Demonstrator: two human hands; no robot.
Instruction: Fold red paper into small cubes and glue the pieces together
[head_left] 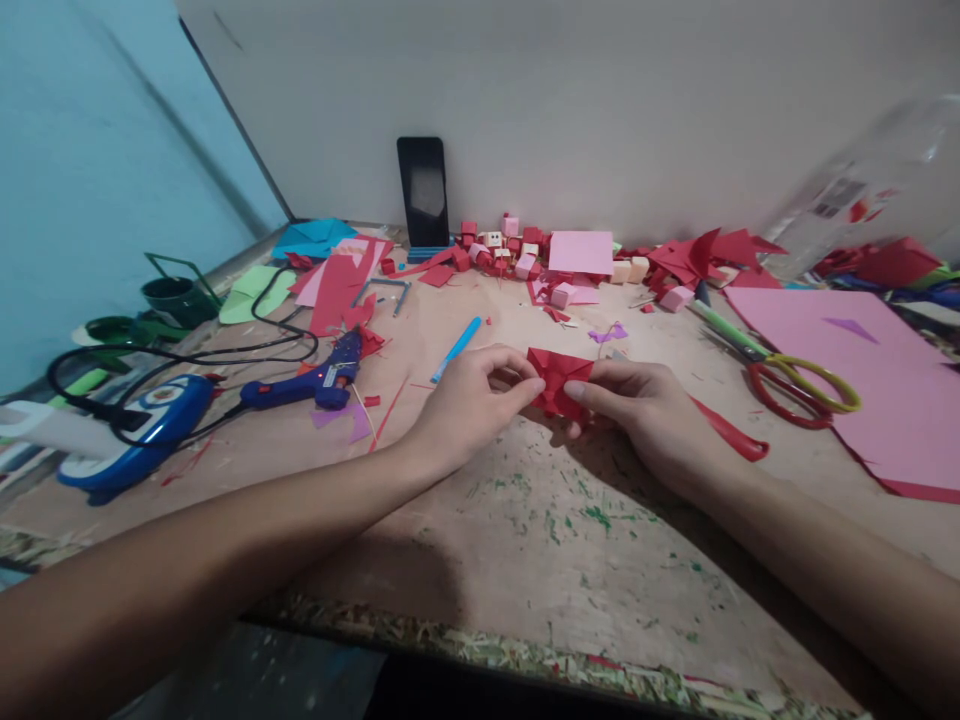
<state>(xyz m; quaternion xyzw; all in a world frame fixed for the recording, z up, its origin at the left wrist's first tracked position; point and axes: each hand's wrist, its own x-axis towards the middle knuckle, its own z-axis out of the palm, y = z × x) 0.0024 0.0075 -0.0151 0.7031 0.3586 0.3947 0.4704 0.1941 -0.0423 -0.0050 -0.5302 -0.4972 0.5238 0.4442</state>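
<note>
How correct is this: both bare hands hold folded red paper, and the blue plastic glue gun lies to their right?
Wrong side: in the head view, the blue plastic glue gun lies to their left. The left hand and right hand do hold folded red paper.

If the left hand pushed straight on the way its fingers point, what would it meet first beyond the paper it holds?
Beyond the red folded paper, the left hand would probably meet the right hand, which pinches the opposite side; exact depth is unclear.
</note>
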